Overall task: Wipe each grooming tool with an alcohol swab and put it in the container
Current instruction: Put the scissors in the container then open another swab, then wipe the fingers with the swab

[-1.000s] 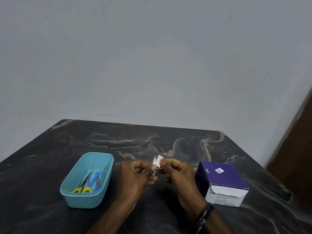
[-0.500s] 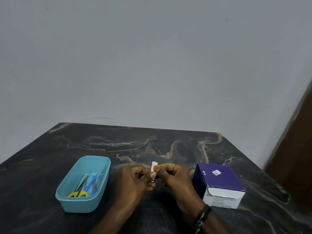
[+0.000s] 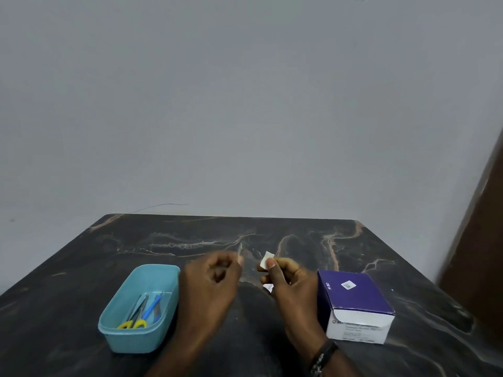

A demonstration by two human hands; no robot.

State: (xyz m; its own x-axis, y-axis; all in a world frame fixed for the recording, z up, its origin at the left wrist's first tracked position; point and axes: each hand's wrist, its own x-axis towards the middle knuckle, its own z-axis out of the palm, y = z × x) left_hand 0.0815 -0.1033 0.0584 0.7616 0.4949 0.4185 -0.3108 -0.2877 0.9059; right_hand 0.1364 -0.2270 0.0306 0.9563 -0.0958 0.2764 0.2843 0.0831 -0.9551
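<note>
My left hand is closed around a small metal grooming tool; only its thin tip shows above my fingers. My right hand pinches a white alcohol swab between thumb and forefinger, with a scrap of white wrapper tucked under the palm. The two hands are a short gap apart above the dark marble table. To the left stands the light blue container, holding yellow-handled scissors, a blue-handled tool and another thin tool.
A purple and white box of swabs stands right of my right hand. A black band is on my right wrist. A grey wall rises behind the table, and a brown door edge is at the far right.
My hands, which held swab and tool together, have parted. The left hand moved left with the tool, and the right hand keeps the swab.
</note>
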